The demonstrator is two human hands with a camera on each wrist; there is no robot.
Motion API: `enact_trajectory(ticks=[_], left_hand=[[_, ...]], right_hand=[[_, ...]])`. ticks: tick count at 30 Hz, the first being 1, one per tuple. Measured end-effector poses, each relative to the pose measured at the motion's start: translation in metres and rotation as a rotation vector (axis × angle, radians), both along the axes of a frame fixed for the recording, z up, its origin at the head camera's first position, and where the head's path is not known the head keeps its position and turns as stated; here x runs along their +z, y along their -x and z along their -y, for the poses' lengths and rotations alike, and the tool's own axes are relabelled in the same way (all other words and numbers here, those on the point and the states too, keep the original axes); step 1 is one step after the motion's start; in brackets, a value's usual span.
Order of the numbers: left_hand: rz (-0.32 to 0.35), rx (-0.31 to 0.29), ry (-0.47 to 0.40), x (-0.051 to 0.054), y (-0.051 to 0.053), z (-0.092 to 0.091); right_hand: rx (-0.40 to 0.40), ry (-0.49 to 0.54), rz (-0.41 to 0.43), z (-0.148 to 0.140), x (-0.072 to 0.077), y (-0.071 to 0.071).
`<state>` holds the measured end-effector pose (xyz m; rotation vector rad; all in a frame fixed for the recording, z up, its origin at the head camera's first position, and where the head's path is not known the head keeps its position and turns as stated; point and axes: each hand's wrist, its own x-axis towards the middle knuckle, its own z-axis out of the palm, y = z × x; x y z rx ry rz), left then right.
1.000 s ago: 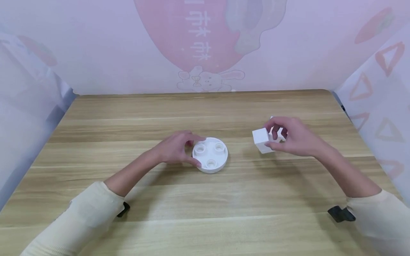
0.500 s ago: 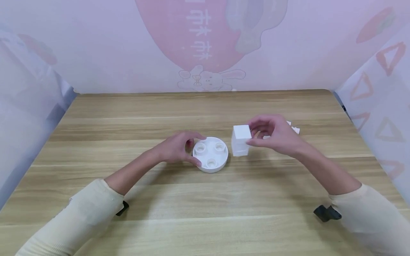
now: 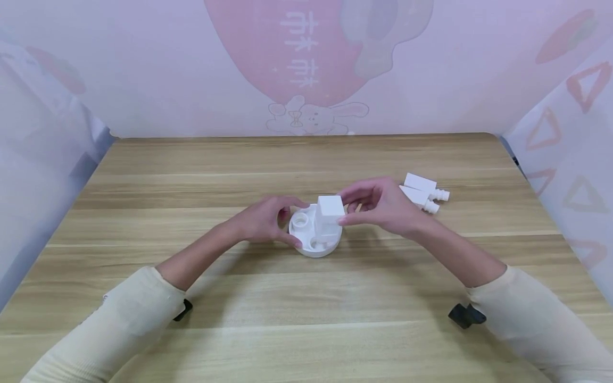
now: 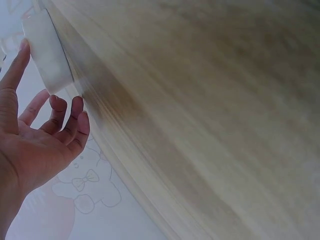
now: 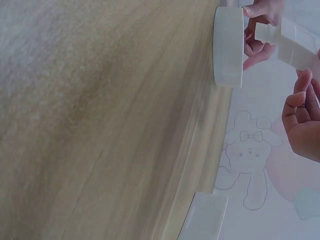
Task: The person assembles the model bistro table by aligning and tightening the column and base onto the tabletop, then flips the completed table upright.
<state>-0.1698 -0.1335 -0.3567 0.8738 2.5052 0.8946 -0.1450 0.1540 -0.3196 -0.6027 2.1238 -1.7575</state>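
Note:
A white round base with sockets on its top lies flat on the table. My left hand holds its left side, thumb and index finger on the rim; the left wrist view also shows the base. Over the base's right part, my right hand pinches a white square furniture leg near its top. In the right wrist view, the leg's narrower threaded end points at the base, tilted, with a small gap between them. The leg hides the right socket in the head view.
Two more white legs with threaded ends lie side by side on the wooden table, behind and right of my right hand. A printed cloth wall stands along the table's back edge, with more cloth at both sides.
My right hand has carried the leg leftward from beside the other legs to over the base, turning it upright. The left hand and base have stayed in place.

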Motion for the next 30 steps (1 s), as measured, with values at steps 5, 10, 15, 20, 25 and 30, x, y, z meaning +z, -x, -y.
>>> enact_trajectory(ticks=[5, 10, 15, 20, 25, 30], left_hand=[[0.009, 0.002, 0.006, 0.0, 0.0, 0.0], [0.008, 0.003, 0.018, 0.001, 0.0, 0.0], [0.004, 0.005, 0.023, 0.001, 0.0, 0.0], [-0.006, 0.007, 0.029, 0.0, 0.0, 0.0], [-0.013, 0.002, 0.028, 0.0, 0.0, 0.0], [-0.011, -0.008, 0.021, 0.0, 0.0, 0.0]], right_hand=[[0.008, -0.008, -0.003, 0.004, -0.001, 0.001], [0.006, -0.024, 0.004, 0.007, -0.003, 0.002], [0.013, -0.029, 0.012, 0.01, -0.006, 0.004], [0.028, -0.031, 0.003, 0.012, -0.009, 0.005], [0.049, -0.046, -0.015, 0.015, -0.012, 0.006], [0.082, -0.042, -0.027, 0.016, -0.016, 0.006]])
